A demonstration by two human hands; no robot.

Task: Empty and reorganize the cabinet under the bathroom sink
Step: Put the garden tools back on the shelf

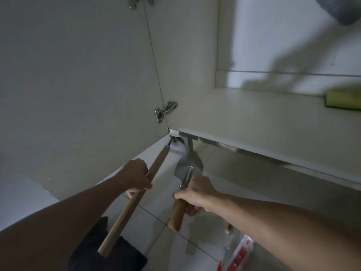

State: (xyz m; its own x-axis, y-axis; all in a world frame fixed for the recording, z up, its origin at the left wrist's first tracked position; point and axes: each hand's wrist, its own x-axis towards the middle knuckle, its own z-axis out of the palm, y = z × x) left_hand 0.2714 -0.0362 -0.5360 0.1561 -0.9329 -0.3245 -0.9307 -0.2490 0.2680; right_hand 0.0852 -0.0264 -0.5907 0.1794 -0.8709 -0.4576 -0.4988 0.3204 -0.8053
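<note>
My left hand (136, 176) grips a long wooden handle (125, 216) whose white head (176, 147) reaches under the cabinet's front left corner. My right hand (197, 194) is closed on a short wooden-handled tool (176, 216) with a flat grey metal blade (187, 165) pointing at the same corner. The white cabinet (254, 118) stands open, with its floor mostly bare. Its door (78, 85) is swung wide to the left on a metal hinge (166, 112).
A yellow-green sponge (343, 99) lies on the cabinet floor at the right edge. A metal strip and leg (190, 145) run under the cabinet front. On the tiled floor lie a red and white packet (240, 255) and a dark cloth (109, 255).
</note>
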